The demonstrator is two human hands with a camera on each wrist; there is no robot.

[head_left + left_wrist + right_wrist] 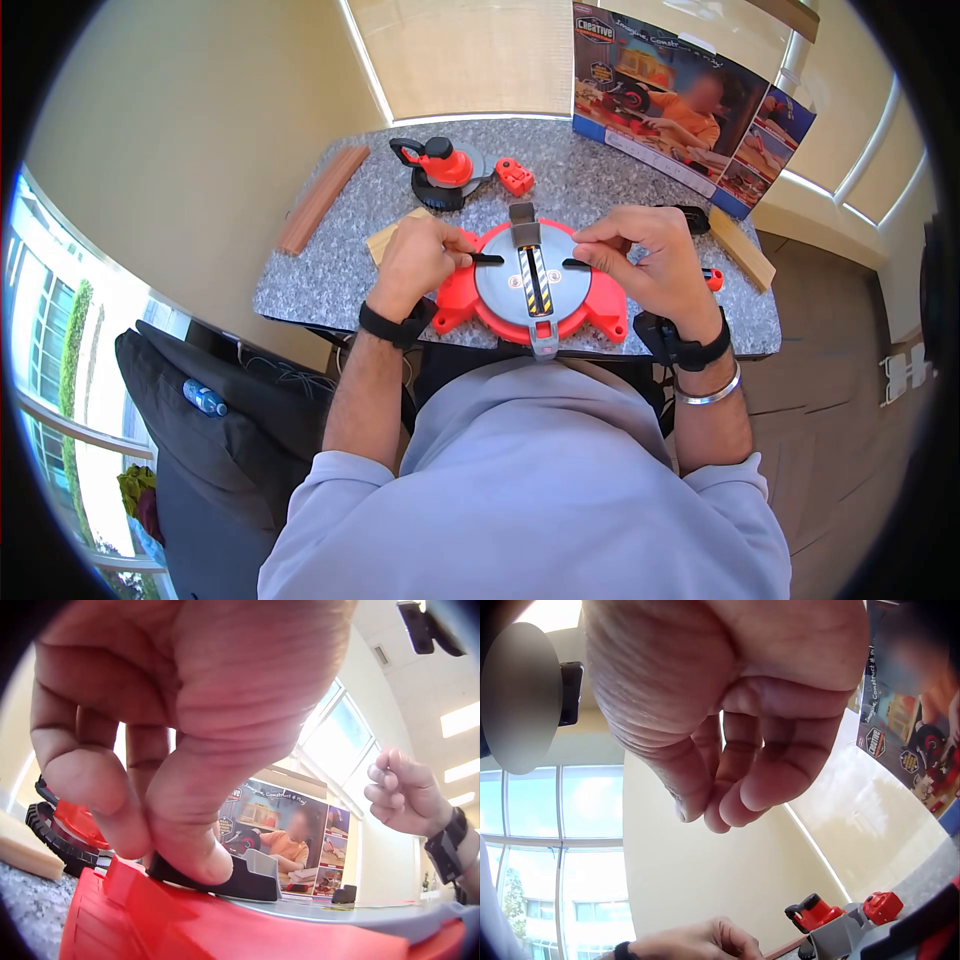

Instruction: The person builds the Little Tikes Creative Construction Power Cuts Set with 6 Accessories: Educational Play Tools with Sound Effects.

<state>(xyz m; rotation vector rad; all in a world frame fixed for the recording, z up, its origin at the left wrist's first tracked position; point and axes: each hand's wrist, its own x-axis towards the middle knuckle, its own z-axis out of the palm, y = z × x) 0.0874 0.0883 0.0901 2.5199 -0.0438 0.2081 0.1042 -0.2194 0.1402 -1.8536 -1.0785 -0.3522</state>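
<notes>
A red toy base [457, 300] carries a round grey plate [500, 292] with a yellow-and-black striped slot strip [545, 292] down its middle. My left hand [412, 262] pinches the black piece [488, 259] at the plate's left side; the left wrist view shows the thumb pressed on this black piece [251, 885]. Over the plate's right side, near a second black piece [576, 263], my right hand [652, 255] hovers with thumb and fingertips drawn together. In the right wrist view this right hand [735, 697] has curled fingers, and nothing visible lies between them.
Behind the base stand a red and black toy saw [447, 165] and a small red part [514, 177]. Reddish planks [325, 198] lie at the left, a pale wood block [742, 250] at the right. A large printed box [690, 110] stands at the back right.
</notes>
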